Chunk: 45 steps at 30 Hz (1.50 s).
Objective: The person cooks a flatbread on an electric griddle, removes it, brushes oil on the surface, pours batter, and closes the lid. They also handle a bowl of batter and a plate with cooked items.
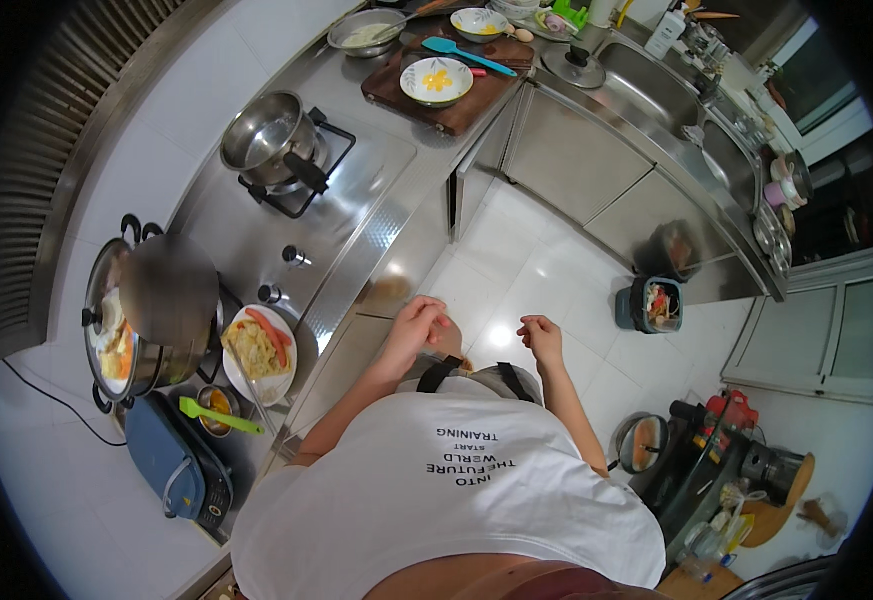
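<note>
My left hand (418,330) is held in front of my body beside the counter edge, fingers loosely curled and holding nothing. My right hand (543,341) hangs over the floor, empty, its fingers bent. Left of my left hand, a white plate (292,367) with a yellow egg-like food and sausage pieces sits on the counter, chopsticks resting on it. A small metal bowl (215,431) beside it carries a green silicone brush or spatula (219,417). A steel saucepan (264,139) stands on the front burner. Farther away, a patterned bowl (436,81) rests on a wooden cutting board (388,86).
A large pot (174,367) with a lid leaning at its side stands at left, near a blue electric appliance (163,450). A blue spatula (470,56), a pan lid (573,66) and a double sink (654,82) are farther off. A waste bin (631,307) stands at right.
</note>
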{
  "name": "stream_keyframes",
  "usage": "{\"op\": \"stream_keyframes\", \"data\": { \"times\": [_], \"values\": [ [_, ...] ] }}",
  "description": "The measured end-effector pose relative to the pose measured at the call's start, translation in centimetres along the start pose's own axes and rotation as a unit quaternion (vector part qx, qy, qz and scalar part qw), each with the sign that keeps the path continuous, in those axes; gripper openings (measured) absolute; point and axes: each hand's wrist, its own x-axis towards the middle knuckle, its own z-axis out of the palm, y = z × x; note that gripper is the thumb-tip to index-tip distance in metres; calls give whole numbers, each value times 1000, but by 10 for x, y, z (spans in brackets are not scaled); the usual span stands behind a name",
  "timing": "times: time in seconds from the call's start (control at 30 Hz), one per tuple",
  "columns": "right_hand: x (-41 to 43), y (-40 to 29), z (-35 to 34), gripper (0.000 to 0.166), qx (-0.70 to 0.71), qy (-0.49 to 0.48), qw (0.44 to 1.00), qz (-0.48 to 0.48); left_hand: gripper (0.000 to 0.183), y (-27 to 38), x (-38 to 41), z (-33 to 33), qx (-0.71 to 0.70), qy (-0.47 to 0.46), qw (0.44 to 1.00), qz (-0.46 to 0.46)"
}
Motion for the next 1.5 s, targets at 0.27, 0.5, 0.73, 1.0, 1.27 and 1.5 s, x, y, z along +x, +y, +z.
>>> {"op": "stream_keyframes", "data": {
  "times": [0.27,0.5,0.73,1.0,1.27,1.5],
  "values": [
    [107,-78,28,15,-34,-105,994,-5,16,47,130,1,-5,98,995,36],
    [230,-181,19,17,-83,-76,992,-57,33,129,239,22,-130,199,970,56],
    [379,-304,26,18,-211,24,942,-260,39,178,295,17,-125,273,951,69],
    [501,-445,64,22,-332,112,830,-433,44,190,316,24,-152,317,935,49],
    [559,-459,120,28,-187,-37,953,-237,47,196,337,46,-205,381,900,58],
    [569,-464,130,22,-188,-76,954,-220,44,206,354,57,-223,426,875,51]
  ]
}}
